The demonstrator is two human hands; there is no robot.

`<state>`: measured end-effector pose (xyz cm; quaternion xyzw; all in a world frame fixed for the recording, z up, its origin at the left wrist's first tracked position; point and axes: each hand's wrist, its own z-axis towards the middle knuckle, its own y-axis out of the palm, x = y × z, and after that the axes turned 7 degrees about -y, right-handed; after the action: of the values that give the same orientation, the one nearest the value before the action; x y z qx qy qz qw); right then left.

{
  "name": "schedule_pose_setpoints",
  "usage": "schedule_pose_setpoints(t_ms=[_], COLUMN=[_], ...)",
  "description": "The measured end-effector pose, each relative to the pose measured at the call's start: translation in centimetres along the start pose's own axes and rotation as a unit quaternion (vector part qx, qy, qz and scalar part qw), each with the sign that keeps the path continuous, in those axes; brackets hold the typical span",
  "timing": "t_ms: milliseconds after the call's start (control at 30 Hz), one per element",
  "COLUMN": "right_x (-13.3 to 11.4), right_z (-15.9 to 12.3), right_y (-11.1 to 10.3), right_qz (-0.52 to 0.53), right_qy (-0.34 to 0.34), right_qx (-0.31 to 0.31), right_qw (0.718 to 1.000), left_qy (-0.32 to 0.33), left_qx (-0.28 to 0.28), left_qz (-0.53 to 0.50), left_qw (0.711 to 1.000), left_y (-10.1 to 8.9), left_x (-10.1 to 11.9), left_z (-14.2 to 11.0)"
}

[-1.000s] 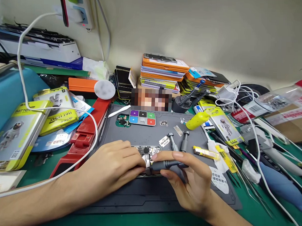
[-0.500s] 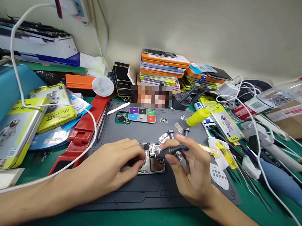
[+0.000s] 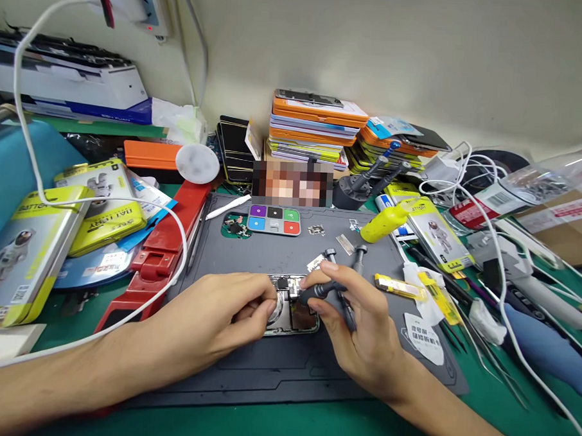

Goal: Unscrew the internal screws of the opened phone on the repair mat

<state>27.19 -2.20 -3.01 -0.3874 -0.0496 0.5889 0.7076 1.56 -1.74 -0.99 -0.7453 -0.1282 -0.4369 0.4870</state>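
Note:
An opened phone point(image 3: 304, 317) lies on the dark grey work mat point(image 3: 251, 255), its inner parts and metal plates showing. My right hand point(image 3: 364, 317) grips a dark screwdriver point(image 3: 320, 292) between thumb and fingers, its end over the upper right part of the phone; the tip is hidden. At the phone's left part, my left hand point(image 3: 234, 305) is closed with thumb and fingertips together. Whatever it pinches, if anything, is hidden. Another screwdriver point(image 3: 359, 259) lies just beyond my right hand, partly covered by it.
Beyond the phone are a coloured screw tray point(image 3: 274, 220), a small circuit board point(image 3: 236, 226) and a yellow bottle point(image 3: 383, 223). A red clamp-like tool point(image 3: 167, 238) and battery boxes point(image 3: 26, 251) stand left. Tweezers point(image 3: 499, 362), a blue blower point(image 3: 546, 345) and a white cable point(image 3: 498, 285) are right.
My left fingertips have drawn closer together at the phone. My right hand has shifted slightly left with the screwdriver, uncovering more of a yellow item on its right. The camera view has shifted slightly.

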Motion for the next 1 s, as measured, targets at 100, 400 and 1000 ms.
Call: schedule_pose_setpoints(t_ms=[100,400,1000], right_x=[0.1,-0.2,-0.6], right_z=[0.3,1.2,0.6], right_y=[-0.2,-0.8,-0.2], right_qz=[-0.008,0.009,0.095], right_qy=[-0.005,-0.043,0.110], right_qx=[-0.006,-0.057,0.051], right_qw=[1.000,0.997,0.988], left_qy=[0.025,0.082,0.001], left_qx=[-0.002,-0.028,0.005], left_qz=[-0.021,-0.111,-0.065], left_qw=[0.999,0.990,0.998], left_y=[0.0,-0.1,-0.5], left_x=[-0.3,-0.6,0.1], left_z=[-0.1,0.1,-0.1])
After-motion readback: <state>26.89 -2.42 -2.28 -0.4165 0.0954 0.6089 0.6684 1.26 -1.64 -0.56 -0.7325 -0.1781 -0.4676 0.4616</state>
